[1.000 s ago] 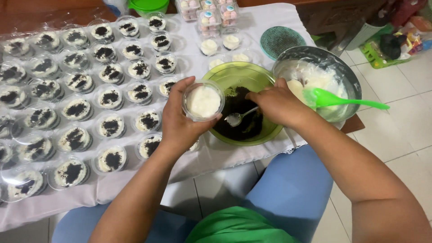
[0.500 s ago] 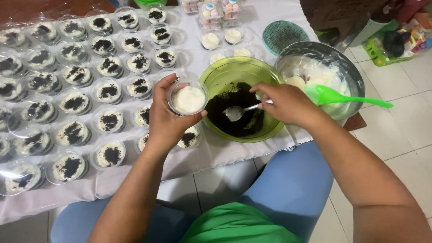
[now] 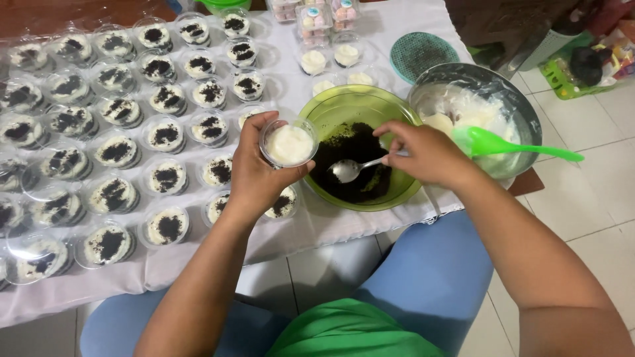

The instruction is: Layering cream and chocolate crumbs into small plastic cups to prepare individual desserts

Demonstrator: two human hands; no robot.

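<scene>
My left hand (image 3: 254, 173) holds a small clear cup of white cream (image 3: 288, 143) above the table's near edge, beside a green bowl (image 3: 331, 109). Dark cookie crumbs (image 3: 357, 142) fill that bowl's bottom. My right hand (image 3: 426, 153) grips a metal spoon (image 3: 350, 170) whose empty scoop hangs over the crumbs. The cup's cream has no crumbs on it.
Several clear cups topped with dark crumbs (image 3: 116, 152) cover the white cloth (image 3: 317, 225) to the left. A metal bowl of white cream (image 3: 456, 109) with a green spatula (image 3: 509, 145) stands right. Plain cream cups (image 3: 313, 61) and a round green lid (image 3: 422, 54) lie behind.
My left hand has kept the cup next to the green bowl. The spoon in my right hand has shifted slightly over the crumbs.
</scene>
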